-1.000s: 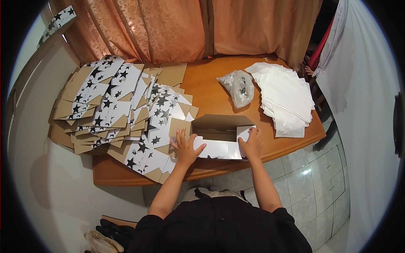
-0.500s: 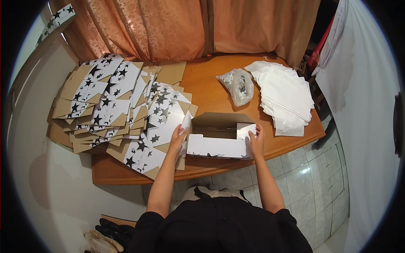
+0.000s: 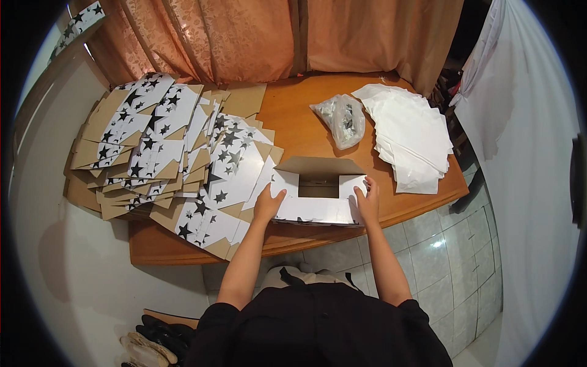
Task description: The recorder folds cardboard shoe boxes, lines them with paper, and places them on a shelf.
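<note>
A cardboard box (image 3: 318, 211), white outside with black stars and brown inside, stands at the table's front edge. Its left and right end flaps are folded inward, leaving a gap in the middle, and the brown back flap (image 3: 321, 164) stands up. My left hand (image 3: 268, 204) grips the left end, its thumb lying on that side's flap. At the opposite end my right hand (image 3: 369, 200) holds the box, thumb over the right flap and fingers behind the outer wall. The fingers of my left hand are partly hidden by the box.
Flat star-printed cardboard pieces (image 3: 229, 156) lie in a large overlapping pile to the left, reaching near the box. Beyond the box is a clear plastic bag (image 3: 344, 122) with small contents. White sheets (image 3: 413, 134) are fanned out at the right. An orange curtain (image 3: 244, 40) hangs behind the wooden table (image 3: 284, 110).
The left end flap, upright in my left hand before, is now folded inward over the box. My left hand has moved right and down onto the box's end; my right hand stays at its end.
</note>
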The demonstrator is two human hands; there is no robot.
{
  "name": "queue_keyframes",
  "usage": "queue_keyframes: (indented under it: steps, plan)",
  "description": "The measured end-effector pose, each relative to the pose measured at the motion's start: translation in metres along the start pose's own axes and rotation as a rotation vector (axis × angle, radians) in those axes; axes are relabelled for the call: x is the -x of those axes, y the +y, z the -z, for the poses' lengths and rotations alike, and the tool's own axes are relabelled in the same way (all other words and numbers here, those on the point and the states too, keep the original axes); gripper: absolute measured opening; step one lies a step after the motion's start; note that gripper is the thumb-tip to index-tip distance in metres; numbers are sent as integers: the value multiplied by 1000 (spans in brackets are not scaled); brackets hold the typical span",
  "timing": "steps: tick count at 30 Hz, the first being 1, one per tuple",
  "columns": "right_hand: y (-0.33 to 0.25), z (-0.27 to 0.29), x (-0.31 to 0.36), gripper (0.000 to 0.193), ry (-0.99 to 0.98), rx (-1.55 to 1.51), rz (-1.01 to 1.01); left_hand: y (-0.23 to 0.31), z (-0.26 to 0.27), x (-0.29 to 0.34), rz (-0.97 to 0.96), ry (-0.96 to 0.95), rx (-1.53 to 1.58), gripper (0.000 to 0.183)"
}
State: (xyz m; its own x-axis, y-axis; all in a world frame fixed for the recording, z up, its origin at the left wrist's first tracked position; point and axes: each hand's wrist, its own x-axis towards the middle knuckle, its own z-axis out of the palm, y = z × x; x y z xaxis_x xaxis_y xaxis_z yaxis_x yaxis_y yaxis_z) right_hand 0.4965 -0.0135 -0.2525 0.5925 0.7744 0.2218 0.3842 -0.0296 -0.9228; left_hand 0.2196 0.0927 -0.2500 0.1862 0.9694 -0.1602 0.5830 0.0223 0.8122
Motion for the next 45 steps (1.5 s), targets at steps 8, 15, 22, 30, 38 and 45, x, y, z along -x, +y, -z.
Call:
queue_keyframes:
  steps: [8, 15, 22, 30, 38, 45]
  plan:
    - [-1, -3, -9, 61, -15, -116, -88, -18, 4, -46, -131, 58, 435, 64]
    - [-20, 9, -5, 60, -84, -229, -260, 70, 0, -30, 125, -120, 624, 93]
    - [-41, -2, -9, 76, -191, -636, -725, 23, 16, -39, 0, -192, 300, 110]
    - [-43, -14, -1, 88, -132, 353, -249, 16, 3, -23, -41, -94, 274, 109]
    - [16, 35, -40, 67, -369, -490, -751, -37, 15, -54, 451, -319, 645, 96]
    - [-71, 58, -42, 56, -354, -515, -735, 48, 65, -10, 195, -325, 895, 76]
